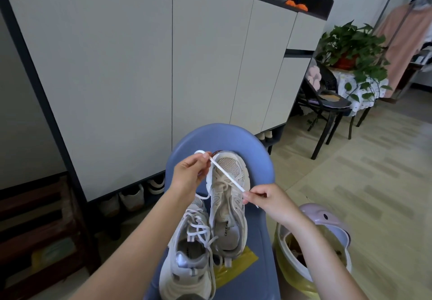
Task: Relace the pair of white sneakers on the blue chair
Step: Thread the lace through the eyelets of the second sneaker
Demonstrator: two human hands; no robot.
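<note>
Now both hands, left hand (pixel 190 173) and right hand (pixel 268 200), pinch the lace (pixel 228 178) tight; poke its end into the far shoe (pixel 228 196) hole slowly.

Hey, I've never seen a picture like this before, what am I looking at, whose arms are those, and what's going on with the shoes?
There is only one picture, and no machine in it. The camera is worn on a person's head and looks forward and down, so the two bare arms reaching in from the bottom are the wearer's own. The wide lens bends the room at the edges.

In front of the person is a blue chair with two white sneakers on its seat. The left sneaker has laces threaded through it. The right sneaker is the one being worked on.

A white shoelace is stretched across the right sneaker. The left hand pinches its upper end, and the right hand pinches its lower end.

A yellow bag lies under the sneakers, and a lidded bin stands on the floor to the right.
</note>
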